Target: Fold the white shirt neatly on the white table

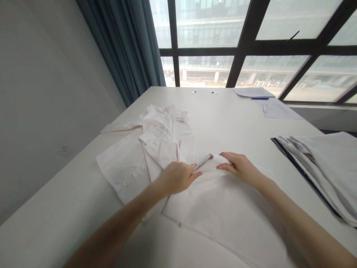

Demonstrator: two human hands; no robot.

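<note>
A white cloth [220, 208] is spread over the near part of the table, and its upper edge is lifted in both hands. My left hand [178, 176] is closed, pinching that edge between thumb and fingers. A short grey strip shows along the edge between the hands. Over at the right, my right hand [240, 167] grips the same cloth, thumb in front and fingers behind. Beyond my left hand lies a crumpled white shirt [160, 130], its sleeve stretched toward the left table edge. The cloth lies against the shirt; I cannot tell whether they are joined.
Folded white fabric [329, 160] with a dark border lies on the table [223, 119] at the right. Paper sheets [253, 92] and a blue pen [260, 98] are at the far right corner. A blue curtain [131, 44] and a wall bound the left side; windows stand behind.
</note>
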